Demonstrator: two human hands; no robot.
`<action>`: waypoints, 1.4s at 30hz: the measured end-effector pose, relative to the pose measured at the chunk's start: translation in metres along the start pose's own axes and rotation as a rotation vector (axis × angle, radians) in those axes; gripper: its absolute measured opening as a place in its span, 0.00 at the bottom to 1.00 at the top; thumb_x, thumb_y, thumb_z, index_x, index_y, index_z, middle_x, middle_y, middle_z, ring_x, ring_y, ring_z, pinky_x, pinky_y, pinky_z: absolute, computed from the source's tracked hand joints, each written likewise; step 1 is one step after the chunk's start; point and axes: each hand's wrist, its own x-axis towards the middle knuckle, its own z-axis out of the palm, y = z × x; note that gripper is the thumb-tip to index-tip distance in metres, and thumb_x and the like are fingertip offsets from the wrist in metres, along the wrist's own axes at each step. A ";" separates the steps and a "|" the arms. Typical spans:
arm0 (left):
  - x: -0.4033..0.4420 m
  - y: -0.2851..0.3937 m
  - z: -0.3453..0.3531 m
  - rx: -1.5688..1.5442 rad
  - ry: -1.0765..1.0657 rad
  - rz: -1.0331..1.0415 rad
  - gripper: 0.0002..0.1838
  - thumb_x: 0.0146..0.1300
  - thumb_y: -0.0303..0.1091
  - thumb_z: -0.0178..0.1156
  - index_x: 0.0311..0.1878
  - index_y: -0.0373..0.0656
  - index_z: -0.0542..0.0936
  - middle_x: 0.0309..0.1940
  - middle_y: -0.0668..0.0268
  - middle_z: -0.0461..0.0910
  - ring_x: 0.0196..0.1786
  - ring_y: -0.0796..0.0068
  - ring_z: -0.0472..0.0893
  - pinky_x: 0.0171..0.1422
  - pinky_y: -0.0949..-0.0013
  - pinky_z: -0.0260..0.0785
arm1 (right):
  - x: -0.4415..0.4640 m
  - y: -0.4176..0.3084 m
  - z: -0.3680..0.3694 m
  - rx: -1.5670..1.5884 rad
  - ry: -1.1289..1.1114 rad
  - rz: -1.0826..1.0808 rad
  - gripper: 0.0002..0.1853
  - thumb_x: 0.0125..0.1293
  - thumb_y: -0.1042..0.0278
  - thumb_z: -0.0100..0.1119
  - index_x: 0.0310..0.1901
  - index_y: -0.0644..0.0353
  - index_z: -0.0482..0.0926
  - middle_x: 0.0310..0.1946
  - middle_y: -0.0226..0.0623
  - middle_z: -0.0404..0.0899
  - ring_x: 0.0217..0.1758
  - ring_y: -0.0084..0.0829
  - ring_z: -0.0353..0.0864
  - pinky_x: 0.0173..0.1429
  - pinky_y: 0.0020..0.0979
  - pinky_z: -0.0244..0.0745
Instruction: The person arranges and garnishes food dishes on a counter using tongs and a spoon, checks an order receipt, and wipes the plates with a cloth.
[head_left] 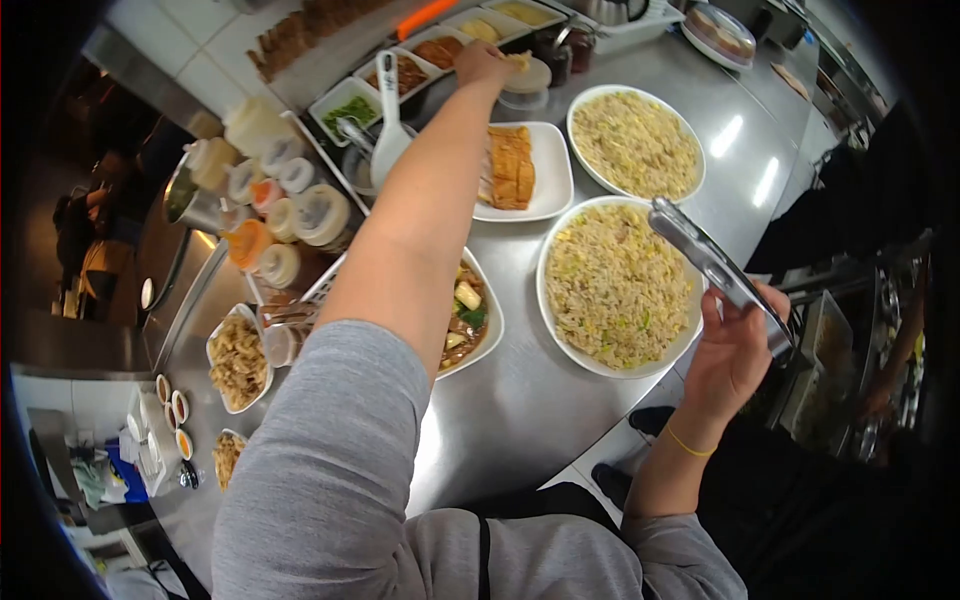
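My left arm stretches across the counter, and my left hand (482, 64) is closed over the garnish trays near a round lidded tub (525, 82). A small yellowish bit shows at its fingertips, too small to name. My right hand (738, 335) grips metal tongs (700, 250), whose tips hang over the right rim of a large plate of fried rice (615, 285). Behind it stands a second plate of fried rice (640, 143). Sliced golden-brown food (512, 168) lies on a white dish beside my forearm. A dish of vegetables in brown sauce (468, 310) is partly hidden by that arm.
Garnish trays (350, 112) line the back, with a white spoon (389, 110) in front. Squeeze bottles (250, 240) crowd the left. Dishes of fried food (238, 362) sit at the left edge. A covered plate (718, 35) stands far right; a person in dark clothes is at right.
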 end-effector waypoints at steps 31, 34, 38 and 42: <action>-0.508 0.037 -0.603 0.240 -0.053 -0.459 0.19 0.54 0.32 0.61 0.50 0.40 0.72 0.39 0.68 0.76 0.39 0.80 0.74 0.39 0.74 0.67 | -0.092 0.057 0.204 0.029 -0.287 0.140 0.13 0.63 0.64 0.54 0.45 0.63 0.71 0.35 0.33 0.76 0.36 0.22 0.76 0.41 0.27 0.76; -0.595 -0.007 -0.615 0.308 0.042 -0.711 0.19 0.52 0.31 0.63 0.47 0.39 0.73 0.39 0.65 0.76 0.38 0.76 0.75 0.39 0.73 0.68 | -0.006 0.074 0.220 -0.176 -0.178 -0.381 0.13 0.55 0.66 0.64 0.36 0.64 0.74 0.27 0.34 0.77 0.29 0.21 0.75 0.35 0.21 0.69; -0.647 -0.015 -0.611 0.331 0.086 -0.981 0.18 0.51 0.30 0.63 0.47 0.38 0.73 0.39 0.63 0.76 0.38 0.72 0.75 0.41 0.71 0.69 | 0.074 0.155 0.223 -0.906 -0.244 -0.408 0.24 0.49 0.46 0.65 0.33 0.63 0.77 0.29 0.41 0.80 0.33 0.36 0.79 0.41 0.32 0.71; -0.619 -0.004 -0.564 0.167 0.051 -0.781 0.19 0.52 0.31 0.62 0.48 0.39 0.73 0.44 0.63 0.75 0.42 0.69 0.76 0.45 0.68 0.69 | 0.096 0.234 0.230 -1.402 -0.494 -0.362 0.35 0.47 0.33 0.56 0.41 0.61 0.77 0.37 0.49 0.79 0.43 0.49 0.77 0.48 0.41 0.69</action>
